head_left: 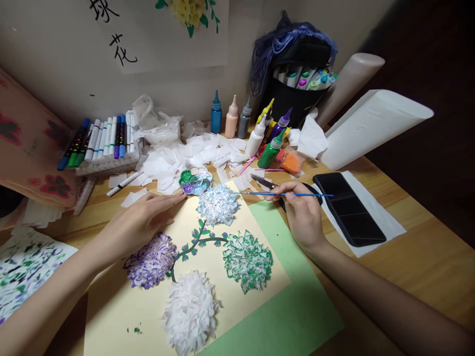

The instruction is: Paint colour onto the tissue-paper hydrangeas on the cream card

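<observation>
My right hand (302,212) grips a thin blue paintbrush (308,195), its tip at the right edge of a blue-tinted paper flower (218,203). My left hand (150,217) lies flat with fingers stretched out, fingertips beside a flower-shaped paint palette (195,180) holding green, purple and blue paint. Beneath is a cream sheet (122,306) with a painted branch (196,242). Also on it are a purple-edged flower (152,261), a green-edged flower (248,261) and a plain white flower (191,314). A green sheet (289,321) shows under the cream one.
Paint bottles (232,118) and white paper scraps (178,158) line the back. Scissors (263,182) lie partly behind my right hand. A phone (349,207) is at right, near a paper roll (374,128). Markers (107,138) stand at left, above a paint-smeared sheet (29,267).
</observation>
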Action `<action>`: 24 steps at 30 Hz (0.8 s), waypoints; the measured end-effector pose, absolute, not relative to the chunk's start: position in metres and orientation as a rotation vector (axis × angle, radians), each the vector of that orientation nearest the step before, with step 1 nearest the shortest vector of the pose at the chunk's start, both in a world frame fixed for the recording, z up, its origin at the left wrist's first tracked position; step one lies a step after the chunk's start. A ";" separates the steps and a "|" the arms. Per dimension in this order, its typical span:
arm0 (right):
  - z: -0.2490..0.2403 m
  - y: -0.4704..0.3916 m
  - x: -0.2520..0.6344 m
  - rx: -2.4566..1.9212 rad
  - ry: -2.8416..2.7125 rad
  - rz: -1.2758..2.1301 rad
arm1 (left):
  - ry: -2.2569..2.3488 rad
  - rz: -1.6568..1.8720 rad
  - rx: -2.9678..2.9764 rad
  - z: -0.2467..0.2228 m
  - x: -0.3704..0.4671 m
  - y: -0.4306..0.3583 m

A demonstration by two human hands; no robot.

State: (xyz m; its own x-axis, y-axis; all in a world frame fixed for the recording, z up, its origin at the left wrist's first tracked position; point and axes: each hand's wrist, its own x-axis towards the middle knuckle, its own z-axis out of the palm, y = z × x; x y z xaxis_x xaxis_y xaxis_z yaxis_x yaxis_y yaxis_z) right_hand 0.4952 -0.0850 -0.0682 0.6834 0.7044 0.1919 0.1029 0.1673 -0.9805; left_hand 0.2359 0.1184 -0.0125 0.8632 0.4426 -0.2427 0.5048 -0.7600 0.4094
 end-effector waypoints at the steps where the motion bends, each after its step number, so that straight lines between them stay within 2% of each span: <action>1: -0.069 -0.085 0.496 -1.365 -0.741 0.495 | 0.689 -0.174 2.564 -0.012 0.236 0.118; 13: -0.071 -0.087 0.496 -1.421 -0.745 0.465 | 0.634 -0.056 2.582 -0.020 0.232 0.121; 16: -0.069 -0.087 0.497 -1.432 -0.760 0.372 | 0.622 -0.045 2.596 -0.020 0.232 0.120; 24: -0.014 -0.025 0.484 -1.498 -1.278 0.467 | 0.544 0.013 2.621 -0.022 0.229 0.117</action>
